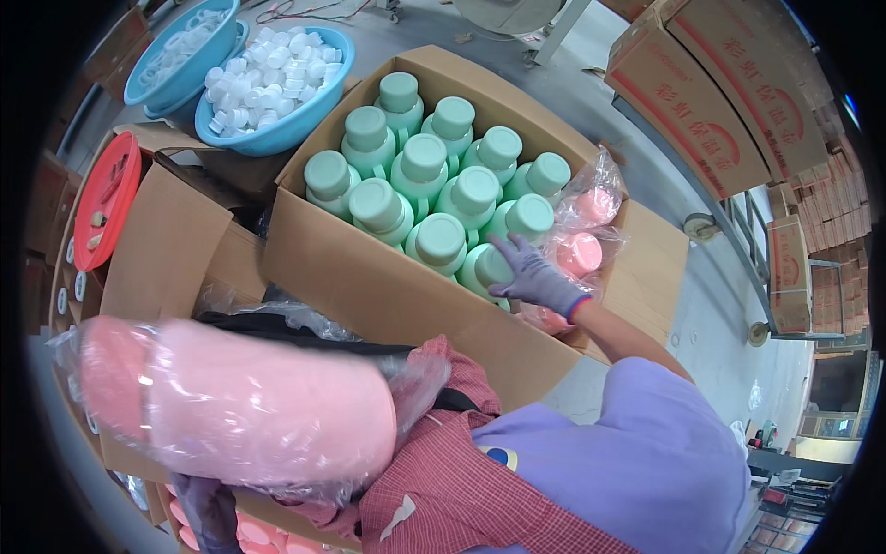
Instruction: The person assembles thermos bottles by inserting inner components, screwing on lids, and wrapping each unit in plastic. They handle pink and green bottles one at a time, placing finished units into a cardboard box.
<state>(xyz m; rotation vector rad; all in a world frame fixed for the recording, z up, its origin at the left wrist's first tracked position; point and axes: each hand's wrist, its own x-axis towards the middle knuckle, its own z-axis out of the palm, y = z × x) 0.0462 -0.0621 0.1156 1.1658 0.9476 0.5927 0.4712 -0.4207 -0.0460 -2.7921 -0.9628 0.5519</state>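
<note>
A large pink thermos flask (268,397) in a clear plastic bag lies tilted across the lower left, blurred by motion. My left hand (205,512), in a grey-purple glove, is under it and holds it; the fingers are hidden behind the flask. Inside an open cardboard box (388,268) stand several mint-green thermos flasks (438,242) in rows. My right hand (535,275), gloved too, is spread with fingers apart over a green flask (487,270) at the box's near right. Bagged pink flasks (580,254) fill the box's right end.
Blue basins stand at the far left, one with white plastic caps (272,78), another with white rings (189,42). A red tray (106,203) lies at the left. More pink flasks (263,531) sit in a box below me. Stacked cartons (711,92) on a trolley stand right.
</note>
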